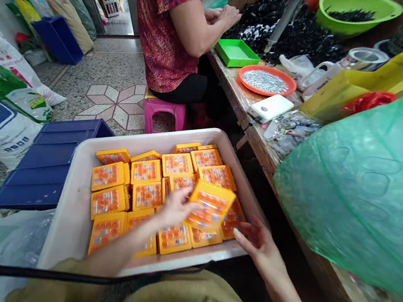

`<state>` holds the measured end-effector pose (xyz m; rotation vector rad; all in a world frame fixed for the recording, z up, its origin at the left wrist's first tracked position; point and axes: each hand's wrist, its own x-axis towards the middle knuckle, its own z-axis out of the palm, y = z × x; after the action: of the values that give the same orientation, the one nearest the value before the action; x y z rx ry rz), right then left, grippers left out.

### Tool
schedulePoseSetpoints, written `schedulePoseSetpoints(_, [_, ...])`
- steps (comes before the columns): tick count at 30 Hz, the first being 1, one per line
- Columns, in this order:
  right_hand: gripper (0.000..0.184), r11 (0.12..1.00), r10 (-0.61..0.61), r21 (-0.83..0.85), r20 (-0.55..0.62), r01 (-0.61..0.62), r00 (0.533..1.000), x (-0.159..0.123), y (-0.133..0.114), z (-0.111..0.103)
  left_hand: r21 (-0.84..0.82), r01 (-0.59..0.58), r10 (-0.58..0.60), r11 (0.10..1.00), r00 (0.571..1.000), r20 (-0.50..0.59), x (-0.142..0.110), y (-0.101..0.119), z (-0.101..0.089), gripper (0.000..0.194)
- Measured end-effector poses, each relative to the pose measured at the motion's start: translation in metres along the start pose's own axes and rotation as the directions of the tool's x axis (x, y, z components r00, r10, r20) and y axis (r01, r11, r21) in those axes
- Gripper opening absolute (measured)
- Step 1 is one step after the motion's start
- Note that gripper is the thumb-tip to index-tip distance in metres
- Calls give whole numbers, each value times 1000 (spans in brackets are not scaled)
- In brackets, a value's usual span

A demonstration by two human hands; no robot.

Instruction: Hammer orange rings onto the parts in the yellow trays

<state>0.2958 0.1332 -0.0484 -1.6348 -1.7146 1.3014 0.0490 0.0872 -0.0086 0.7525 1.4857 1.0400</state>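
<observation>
My left hand grips a flat yellow-orange plastic case by its left edge, above a white tub. Through the case's clear face show rows of orange and bluish bits, blurred by motion. My right hand is at the tub's right front rim, thumb and fingers apart, holding nothing. Close to its fingertips lies another, redder-looking case; whether they touch it I cannot tell. Several similar yellow cases lie in rows and layers inside the tub, some tilted at the far end.
A co-worker sits on a pink stool at the workbench. On the bench are a green tray, an orange plate of small metal pieces and a pile of black parts. A green bag bulges at right; a blue crate stands left.
</observation>
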Motion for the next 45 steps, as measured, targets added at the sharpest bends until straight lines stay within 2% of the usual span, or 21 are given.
schedulePoseSetpoints(1, [88, 1000, -8, 14, 0, 8, 1000, -5, 0, 0, 44, -3, 2, 999, 1000, 8, -5, 10, -40, 51])
schedulePoseSetpoints(4, [80, 999, -44, 29, 7, 44, 999, -11, -1, 3, 205, 56, -39, 977, 996, -86, -21, 26, -157, 54])
schedulePoseSetpoints(6, [74, 997, -67, 27, 11, 67, 998, -10, 0, 6, 293, 144, -103, 945, 983, -150, -32, 19, -210, 47])
schedulePoseSetpoints(7, [72, 997, -77, 22, 11, 77, 997, -9, 1, 7, 328, 183, -131, 927, 976, -175, -37, 12, -227, 43])
schedulePoseSetpoints(8, [70, 996, -85, 15, 13, 85, 996, -8, 1, 7, 356, 215, -154, 910, 969, -192, -40, 3, -238, 41])
schedulePoseSetpoints(10, [66, 995, -99, -1, 20, 99, 995, -8, 2, 6, 400, 257, -178, 880, 958, -225, -43, -16, -247, 38])
schedulePoseSetpoints(13, [63, 993, -111, -25, 34, 112, 993, -8, 3, 3, 459, 272, -155, 846, 948, -276, -37, -38, -245, 36])
schedulePoseSetpoints(17, [56, 987, -145, -66, 28, 146, 989, -10, 6, 2, 554, 238, -39, 797, 937, -346, -24, -51, -237, 26])
schedulePoseSetpoints(20, [49, 977, -195, -89, 19, 196, 981, -10, 9, 4, 644, 186, 88, 742, 926, -368, -27, -56, -226, 20])
schedulePoseSetpoints(23, [43, 965, -241, -99, 21, 242, 970, -10, 12, 6, 733, 92, 233, 674, 915, -328, -33, -52, -191, 20])
schedulePoseSetpoints(26, [41, 956, -273, -104, 17, 274, 962, -8, 15, 7, 791, -61, 335, 609, 924, -186, -17, -36, -126, 34])
schedulePoseSetpoints(29, [40, 949, -298, -104, 11, 297, 955, -6, 19, 7, 811, -219, 346, 543, 938, 22, 29, -7, -46, 45])
schedulePoseSetpoints(32, [38, 945, -313, -98, -2, 311, 950, -5, 21, 5, 840, -263, 265, 474, 953, 149, 85, 27, 25, 76])
schedulePoseSetpoints(35, [35, 940, -331, -94, -22, 327, 943, -6, 22, 4, 894, -172, 71, 414, 985, 157, 129, 56, 72, 103])
schedulePoseSetpoints(37, [33, 934, -349, -96, -31, 345, 937, -7, 22, 4, 924, -106, -58, 368, 989, 136, 146, 67, 89, 99])
schedulePoseSetpoints(39, [32, 926, -367, -103, -35, 362, 929, -8, 23, 5, 941, -80, -121, 329, 985, 126, 153, 72, 96, 81])
schedulePoseSetpoints(42, [31, 913, -395, -118, -22, 390, 918, -8, 25, 5, 942, -107, -101, 318, 984, 146, 150, 73, 96, 53])
schedulePoseSetpoints(45, [30, 894, -428, -144, 6, 424, 904, -8, 28, 6, 913, -151, -43, 380, 982, 181, 139, 72, 95, 40])
